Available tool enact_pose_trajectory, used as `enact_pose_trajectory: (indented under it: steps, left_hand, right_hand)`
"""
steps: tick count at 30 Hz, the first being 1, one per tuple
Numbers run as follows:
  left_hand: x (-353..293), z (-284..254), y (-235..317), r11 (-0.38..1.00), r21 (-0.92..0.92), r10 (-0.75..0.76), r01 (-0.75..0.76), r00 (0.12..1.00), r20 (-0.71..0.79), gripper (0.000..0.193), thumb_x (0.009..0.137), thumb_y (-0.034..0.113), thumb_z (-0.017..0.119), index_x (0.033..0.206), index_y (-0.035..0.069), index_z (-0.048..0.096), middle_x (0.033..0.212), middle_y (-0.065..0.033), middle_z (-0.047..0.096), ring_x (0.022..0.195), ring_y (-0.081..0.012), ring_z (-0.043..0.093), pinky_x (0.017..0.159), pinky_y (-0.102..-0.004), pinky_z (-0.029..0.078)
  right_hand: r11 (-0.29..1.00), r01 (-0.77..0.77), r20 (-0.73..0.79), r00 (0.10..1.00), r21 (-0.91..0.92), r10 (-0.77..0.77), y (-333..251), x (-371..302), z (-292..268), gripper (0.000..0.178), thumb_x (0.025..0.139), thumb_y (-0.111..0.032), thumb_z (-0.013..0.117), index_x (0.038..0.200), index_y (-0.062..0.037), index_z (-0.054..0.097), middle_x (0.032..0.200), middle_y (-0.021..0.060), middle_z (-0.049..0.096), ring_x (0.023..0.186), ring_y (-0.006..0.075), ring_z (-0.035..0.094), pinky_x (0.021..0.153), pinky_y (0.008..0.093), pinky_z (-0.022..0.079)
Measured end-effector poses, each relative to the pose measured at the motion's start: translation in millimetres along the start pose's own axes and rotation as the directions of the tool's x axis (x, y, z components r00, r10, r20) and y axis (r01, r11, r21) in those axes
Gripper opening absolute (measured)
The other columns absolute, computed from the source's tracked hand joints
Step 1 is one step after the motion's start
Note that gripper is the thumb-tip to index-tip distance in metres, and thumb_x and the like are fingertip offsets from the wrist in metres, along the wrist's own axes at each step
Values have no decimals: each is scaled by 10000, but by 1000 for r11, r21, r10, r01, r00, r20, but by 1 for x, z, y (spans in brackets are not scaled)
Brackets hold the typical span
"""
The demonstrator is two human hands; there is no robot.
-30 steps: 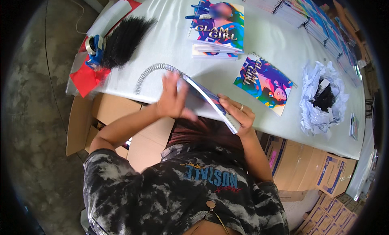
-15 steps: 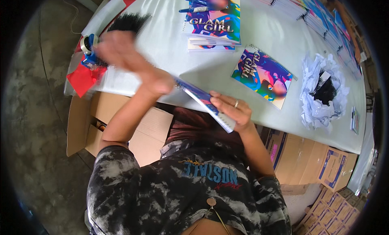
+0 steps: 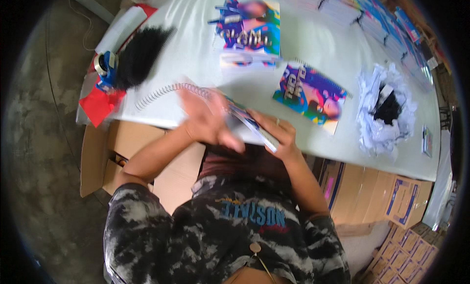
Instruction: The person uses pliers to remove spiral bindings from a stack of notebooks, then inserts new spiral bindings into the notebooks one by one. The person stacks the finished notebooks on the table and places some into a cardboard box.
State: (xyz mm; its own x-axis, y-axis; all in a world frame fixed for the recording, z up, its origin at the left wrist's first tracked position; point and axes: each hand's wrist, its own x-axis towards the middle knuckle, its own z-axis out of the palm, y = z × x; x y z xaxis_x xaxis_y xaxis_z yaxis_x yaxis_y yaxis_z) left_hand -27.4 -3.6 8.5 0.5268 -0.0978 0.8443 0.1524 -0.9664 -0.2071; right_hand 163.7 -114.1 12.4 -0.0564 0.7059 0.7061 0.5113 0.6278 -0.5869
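My right hand point(image 3: 280, 133) is closed around a thin notebook point(image 3: 262, 133), held edge-up in front of the table's near side. From the notebook's upper left end a dark spiral binding coil point(image 3: 156, 94) sticks out and curves left over the table. Beside the coil and the notebook's left end is my left hand point(image 3: 208, 118), smeared by motion, its thumb apart from the stretched fingers; whether it touches the coil is hard to see. Farther off, a finished-looking spiral notebook point(image 3: 311, 95) with a colourful cover lies flat. A heap of black coils point(image 3: 142, 53) lies at the left.
Pens point(image 3: 227, 17) rest on a notebook stack point(image 3: 249, 39) at the back. Crumpled paper point(image 3: 387, 132) surrounds black bits at the right. A blue tape dispenser point(image 3: 106, 68) stands at the left edge. More stacked notebooks point(image 3: 372, 26) line the far right; cardboard boxes point(image 3: 362, 191) sit below.
My left hand has swept right and nearer, from by the coil heap to the notebook's left end. The coil sticking out left now shows plainly. My right hand keeps its hold.
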Motion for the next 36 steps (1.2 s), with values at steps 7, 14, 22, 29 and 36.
enact_pose_trajectory:
  steps: [7,14,22,29,36]
  left_hand:
    - [-12,18,18,974,-208,110,-89,990,91,1066,698,796,401,1355,-38,301,1365,-336,247,1272,-509,211,1009,-619,145]
    - [-18,24,20,968,-188,-133,168,973,186,984,705,754,446,1318,-11,360,1350,-345,246,1237,-482,289,989,-618,197]
    - [12,25,11,944,-147,-284,296,954,96,892,742,729,466,1260,5,412,1277,-278,329,1190,-465,325,969,-611,222]
    - [22,10,-16,986,-50,-161,159,986,-33,1019,718,768,428,1371,13,225,1332,-314,290,1262,-491,260,1013,-614,167]
    - [23,7,48,951,-105,-275,291,951,145,973,774,674,463,1382,-46,219,1377,-394,127,1287,-560,121,1014,-635,113]
  right_hand:
    - [999,14,-68,998,36,-11,7,0,9,458,723,-43,669,1169,1,571,1090,157,630,931,287,648,765,345,523]
    - [993,-42,-74,996,114,51,11,0,19,465,715,-15,645,1173,1,569,1135,153,609,985,288,627,813,353,513]
    - [993,-85,-7,996,79,86,0,9,24,467,695,-48,674,1152,-26,580,1126,120,617,1000,271,617,822,344,508]
    - [999,8,0,1000,37,-8,-2,15,32,471,701,-48,672,1162,-37,576,1079,137,633,946,286,636,796,355,509]
    - [982,-35,-127,990,185,60,-11,18,24,518,734,-62,656,1233,-31,522,1199,181,563,1055,321,586,825,333,497]
